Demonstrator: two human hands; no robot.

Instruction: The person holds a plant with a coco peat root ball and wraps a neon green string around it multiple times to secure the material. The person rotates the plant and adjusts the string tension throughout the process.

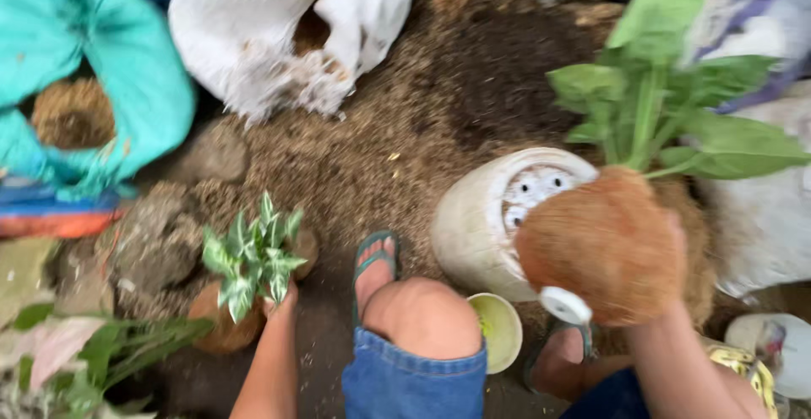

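Note:
My right hand holds a large-leaved green plant by its brown fibrous root ball, lifted above a tilted white plastic pot with drain holes in its base. My left hand reaches down at lower left and grips a small variegated green-and-white plant with a brown root ball. My knee in blue denim and a foot in a green sandal sit between the two hands.
Brown husk-like soil mix covers the ground. A white sack lies open at the top, a teal sack of husk at upper left. A small yellow-green bowl rests by my knee. Loose leafy plants lie at lower left.

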